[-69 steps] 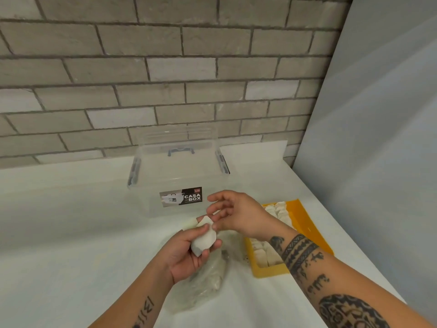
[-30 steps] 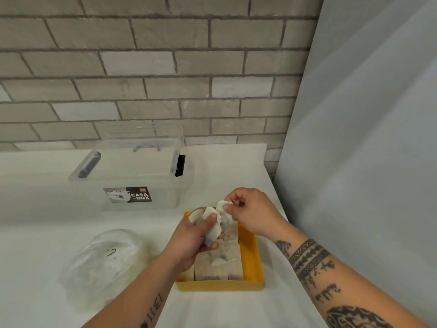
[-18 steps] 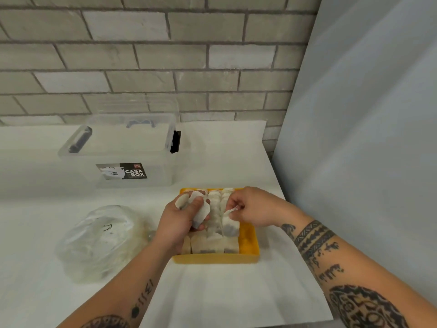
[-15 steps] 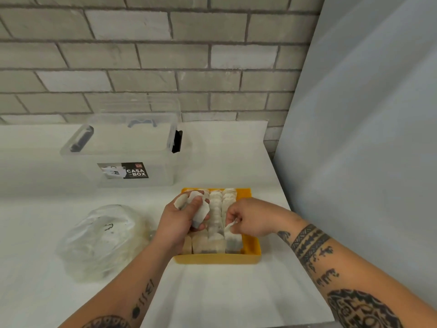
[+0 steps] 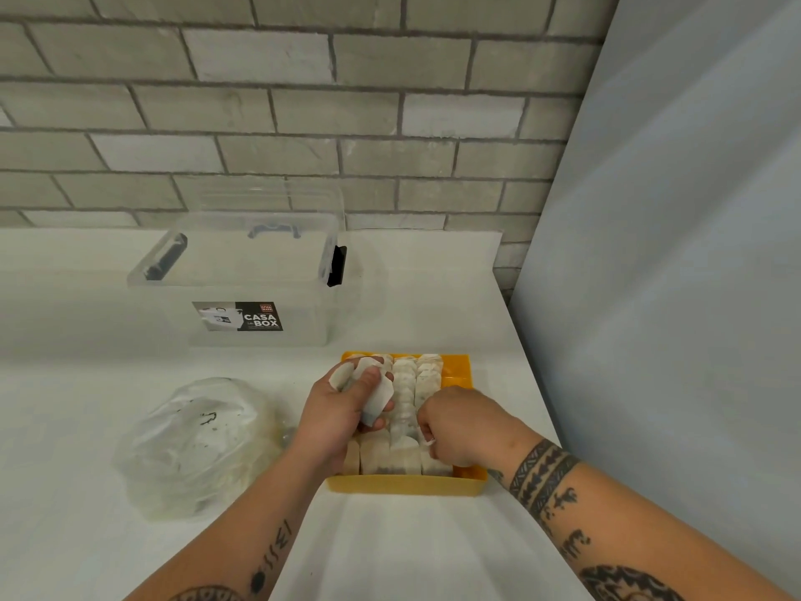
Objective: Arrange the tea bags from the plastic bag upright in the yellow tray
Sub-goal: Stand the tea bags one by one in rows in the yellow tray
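The yellow tray (image 5: 461,486) lies on the white counter near its right edge, filled with rows of white tea bags (image 5: 427,377) standing upright. My left hand (image 5: 336,416) hovers over the tray's left side and grips a small bunch of loose tea bags (image 5: 378,394). My right hand (image 5: 459,425) reaches down into the tray's near right part and pinches a single tea bag (image 5: 424,439) among the rows. The clear plastic bag (image 5: 195,444), crumpled with more tea bags inside, sits on the counter left of the tray.
A clear storage box (image 5: 242,284) labelled CASA BOX stands behind the tray and bag, its lid leaning against the brick wall (image 5: 303,101). A grey panel (image 5: 672,253) closes off the right side. The white counter (image 5: 433,548) ends just right of the tray.
Both hands came from over the plastic bag to the tray. My right hand took one tea bag from the left hand's bunch and lowered it into the near right rows.
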### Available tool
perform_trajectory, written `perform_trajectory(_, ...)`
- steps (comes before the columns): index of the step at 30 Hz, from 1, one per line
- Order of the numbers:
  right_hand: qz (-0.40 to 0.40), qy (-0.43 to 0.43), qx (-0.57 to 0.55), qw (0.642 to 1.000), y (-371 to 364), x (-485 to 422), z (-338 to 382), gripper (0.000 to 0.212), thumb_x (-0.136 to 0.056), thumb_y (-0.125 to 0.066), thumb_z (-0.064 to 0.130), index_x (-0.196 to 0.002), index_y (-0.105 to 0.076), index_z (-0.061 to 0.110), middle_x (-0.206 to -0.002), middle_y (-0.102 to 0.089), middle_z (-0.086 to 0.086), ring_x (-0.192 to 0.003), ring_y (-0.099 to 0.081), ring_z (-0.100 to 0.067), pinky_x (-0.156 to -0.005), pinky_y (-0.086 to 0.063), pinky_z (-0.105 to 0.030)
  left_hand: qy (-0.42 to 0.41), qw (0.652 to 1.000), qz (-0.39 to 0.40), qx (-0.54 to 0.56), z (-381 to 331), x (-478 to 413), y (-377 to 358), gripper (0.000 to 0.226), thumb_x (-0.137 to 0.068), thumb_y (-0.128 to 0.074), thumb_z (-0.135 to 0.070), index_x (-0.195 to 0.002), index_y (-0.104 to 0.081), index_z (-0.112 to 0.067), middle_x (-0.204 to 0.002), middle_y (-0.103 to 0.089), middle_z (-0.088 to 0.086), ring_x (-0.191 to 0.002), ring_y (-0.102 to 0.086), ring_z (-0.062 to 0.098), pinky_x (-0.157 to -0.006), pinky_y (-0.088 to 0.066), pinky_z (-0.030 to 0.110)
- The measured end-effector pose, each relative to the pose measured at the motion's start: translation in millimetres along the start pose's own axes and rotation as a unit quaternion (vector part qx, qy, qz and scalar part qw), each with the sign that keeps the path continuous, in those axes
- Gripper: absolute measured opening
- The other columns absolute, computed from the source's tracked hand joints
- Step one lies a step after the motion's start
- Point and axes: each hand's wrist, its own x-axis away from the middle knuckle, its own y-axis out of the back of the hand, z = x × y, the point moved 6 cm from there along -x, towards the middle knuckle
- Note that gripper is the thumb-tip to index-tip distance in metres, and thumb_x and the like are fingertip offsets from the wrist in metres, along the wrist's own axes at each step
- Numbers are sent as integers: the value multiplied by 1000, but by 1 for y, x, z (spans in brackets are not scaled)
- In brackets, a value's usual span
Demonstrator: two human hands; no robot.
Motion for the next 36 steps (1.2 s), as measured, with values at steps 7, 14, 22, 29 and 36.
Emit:
perform_trajectory(7, -33, -6, 79, 996, -1, -2, -12, 13, -87, -61, 30, -84, -72, 24, -83, -61, 6, -98, -47, -20, -96, -24, -47, 7, 1000, -14, -9, 1, -2, 2, 15, -100, -63, -22, -107, -70, -11, -101, -74, 18, -70, -67, 27, -55, -48, 32)
perform_trajectory(14, -26, -9, 64, 998, -8, 2, -20, 26, -84, -70, 50, -89, -73, 24, -95, -64, 4, -114, -44, -22, -111, -10, -57, 11, 999, -16, -31, 3, -4, -5, 21, -100, -63, -24, -109, -70, -7, -96, -74, 17, -73, -66, 24, -54, -48, 32)
perform_trajectory(22, -178, -49, -339, 922, 60, 13, -66, 5, -89, -72, 36, -85, -72, 33, -86, -69, 19, -84, -62, 1, -78, -50, -23, 48, 998, -34, -32, 6, -7, -16, 30, -97, -67, -36, -115, -67, -12, -101, -74, 16, -76, -69, 24, -51, -49, 30)
perform_trajectory(29, -177, -59, -420, 888, 57, 20, -48, 20, -84, -73, 49, -94, -72, 32, -87, -71, 16, -81, -65, 2, -71, -50, -18, 54, 998, -22, -1, -6, -5, -46, 31, -101, -61, -36, -116, -66, -10, -93, -74, 16, -74, -67, 25, -53, -52, 31)
perform_trajectory(36, -219, -100, -440, 865, 51, 18, -46, 11, -90, -71, 36, -81, -67, 30, -75, -65, 10, -67, -58, -3, -61, -42, -17, 62, 998, -6, 19, -15, -4, -55, 25, -101, -62, -28, -116, -63, -10, -102, -73, 21, -80, -74, 28, -63, -60, 37)
